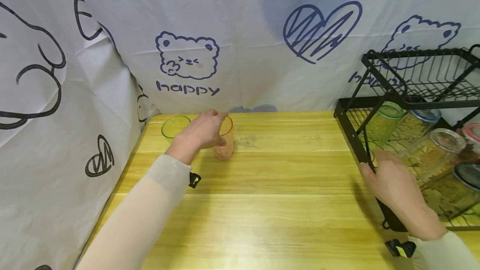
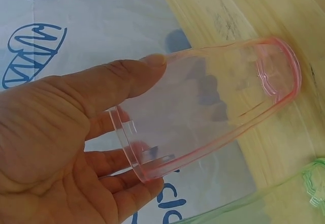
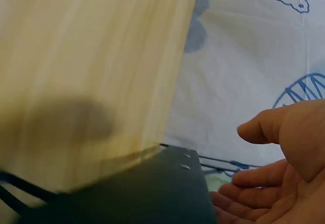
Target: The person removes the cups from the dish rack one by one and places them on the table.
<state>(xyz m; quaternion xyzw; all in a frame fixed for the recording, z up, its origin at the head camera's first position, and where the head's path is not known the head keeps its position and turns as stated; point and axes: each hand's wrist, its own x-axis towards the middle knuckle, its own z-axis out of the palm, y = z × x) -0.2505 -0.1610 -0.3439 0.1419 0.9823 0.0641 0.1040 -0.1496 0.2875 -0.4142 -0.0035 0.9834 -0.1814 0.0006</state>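
Left wrist view, hand (image 2: 61, 137) around pink cup (image 2: 213, 102), green cup (image 2: 287, 201) cropped

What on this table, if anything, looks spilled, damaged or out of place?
Dark marks on the wooden table, just right of the pink cup, look odd: they break the light grain. Stain or scuff, I cannot tell. No spill shows.

The far white cloth (image 1: 255, 82) is printed with blue bears and a heart. The table (image 1: 281, 203) is grained in yellow. At far left, one cup (image 1: 175, 126) is tinted green, the held cup (image 1: 224, 152) pink. At right, the rack (image 1: 348, 136) is coloured black.
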